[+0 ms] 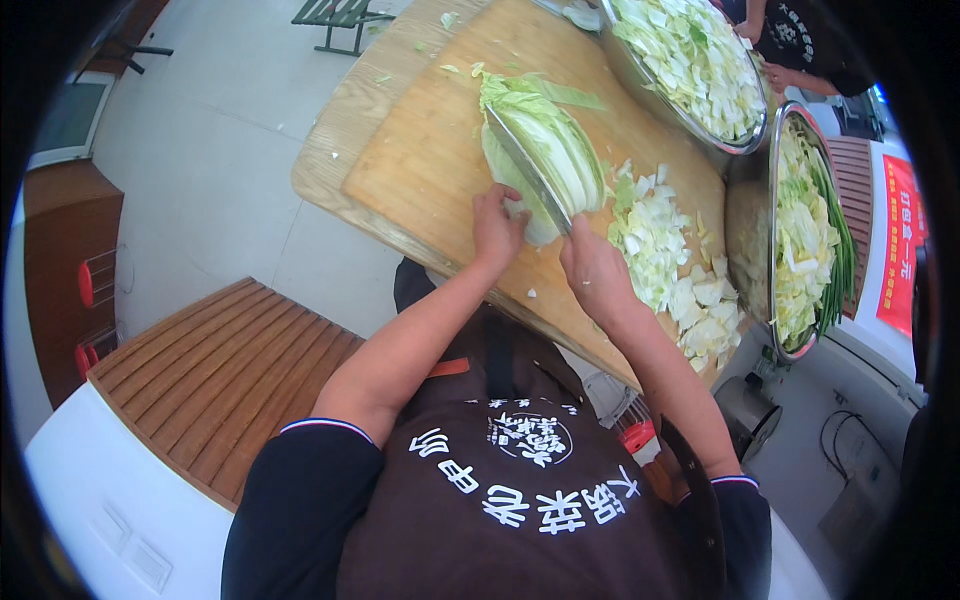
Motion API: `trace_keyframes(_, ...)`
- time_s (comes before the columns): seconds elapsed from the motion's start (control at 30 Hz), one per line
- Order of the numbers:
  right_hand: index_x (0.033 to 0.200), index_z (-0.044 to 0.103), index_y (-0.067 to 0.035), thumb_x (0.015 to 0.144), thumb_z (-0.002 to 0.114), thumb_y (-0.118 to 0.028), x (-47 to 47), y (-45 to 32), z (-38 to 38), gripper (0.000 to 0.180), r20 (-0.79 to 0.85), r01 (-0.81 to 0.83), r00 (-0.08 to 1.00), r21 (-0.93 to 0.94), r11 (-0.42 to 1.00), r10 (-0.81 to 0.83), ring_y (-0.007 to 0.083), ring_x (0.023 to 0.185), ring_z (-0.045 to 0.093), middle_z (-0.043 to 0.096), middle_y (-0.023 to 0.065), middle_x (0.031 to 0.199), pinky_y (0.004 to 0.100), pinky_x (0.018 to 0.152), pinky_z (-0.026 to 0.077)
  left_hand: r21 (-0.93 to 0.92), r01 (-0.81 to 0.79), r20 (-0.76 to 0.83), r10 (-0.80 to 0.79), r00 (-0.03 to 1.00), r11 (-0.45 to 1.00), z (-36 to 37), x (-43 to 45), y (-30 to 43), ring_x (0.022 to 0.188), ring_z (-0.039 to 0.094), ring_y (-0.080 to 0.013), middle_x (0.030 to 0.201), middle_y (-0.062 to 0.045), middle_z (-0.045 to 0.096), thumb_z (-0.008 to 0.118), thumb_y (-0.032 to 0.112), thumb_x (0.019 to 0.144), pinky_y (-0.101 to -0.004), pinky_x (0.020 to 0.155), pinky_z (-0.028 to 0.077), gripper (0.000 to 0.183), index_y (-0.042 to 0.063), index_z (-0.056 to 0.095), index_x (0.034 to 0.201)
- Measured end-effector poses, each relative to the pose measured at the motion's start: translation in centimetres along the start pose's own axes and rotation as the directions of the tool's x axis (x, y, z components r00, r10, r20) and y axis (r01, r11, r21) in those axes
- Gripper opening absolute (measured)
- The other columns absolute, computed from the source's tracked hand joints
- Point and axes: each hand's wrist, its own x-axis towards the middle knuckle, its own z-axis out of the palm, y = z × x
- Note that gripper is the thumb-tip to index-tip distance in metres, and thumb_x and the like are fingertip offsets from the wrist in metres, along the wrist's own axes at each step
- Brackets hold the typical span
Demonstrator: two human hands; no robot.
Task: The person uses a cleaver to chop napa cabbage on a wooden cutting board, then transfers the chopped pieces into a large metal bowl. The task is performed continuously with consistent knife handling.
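Note:
A napa cabbage piece (574, 154) lies on the wooden cutting board (420, 142), its leafy end away from me. My right hand (598, 266) grips a kitchen knife (529, 166), whose handle is hidden in the fist. The blade runs lengthwise along the cabbage, with pale leaf on its left and layered ribs on its right; how deep it sits I cannot tell. At the near left edge of the cabbage, my left hand (500, 229) pinches the pale leaf between thumb and fingers, close to the blade. Chopped cabbage (652, 236) is heaped right of the knife.
Two metal basins hold cut cabbage: one basin (679, 135) at the far right, another (775, 225) nearer, with long green stalks (834, 247) at its side. Another person's hand (780, 77) is beside the far basin. The table edge (442, 262) runs close before me.

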Motion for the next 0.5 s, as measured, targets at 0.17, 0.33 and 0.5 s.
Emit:
trace_keyframes(0.17,0.101,0.046,0.0,0.097,0.05,-0.016,1.1,0.8,-0.3,0.017,0.028,-0.002,1.0,-0.014,1.0,0.002,0.0508,0.073,0.062,0.062,0.0304,0.073,0.0597,0.066,0.049,0.056,0.009,0.013,-0.01,1.0,0.998,-0.3,0.6,-0.2,0.083,0.056,-0.0267,0.102,-0.013,0.052,0.08,0.005,0.075,-0.0378,0.077,0.049,0.035,0.009,0.06,0.103)
trace_keyframes(0.33,0.103,0.044,-0.001,0.099,0.051,-0.018,2.2,1.7,3.2,0.019,0.035,0.068,0.997,-0.02,0.997,-0.067,0.0514,0.075,0.06,0.062,0.0292,0.078,0.0595,0.067,0.047,0.188,-0.011,0.009,0.009,1.0,0.982,-1.6,0.9,-0.7,0.08,0.059,-0.0254,0.102,-0.014,0.054,0.081,0.006,0.076,-0.0367,0.076,0.052,0.036,0.006,0.06,0.105)
trace_keyframes(0.5,0.103,0.045,-0.003,0.1,0.05,-0.022,1.4,3.4,4.3,0.021,0.013,-0.017,1.0,-0.008,1.0,0.017,0.0483,0.08,0.062,0.064,0.0261,0.089,0.0578,0.068,0.049,0.13,-0.144,0.112,0.13,0.985,0.981,-3.2,-0.9,-0.2,0.094,0.058,-0.0307,0.113,-0.016,0.049,0.076,0.003,0.079,-0.0397,0.081,0.051,0.045,0.013,0.06,0.12)
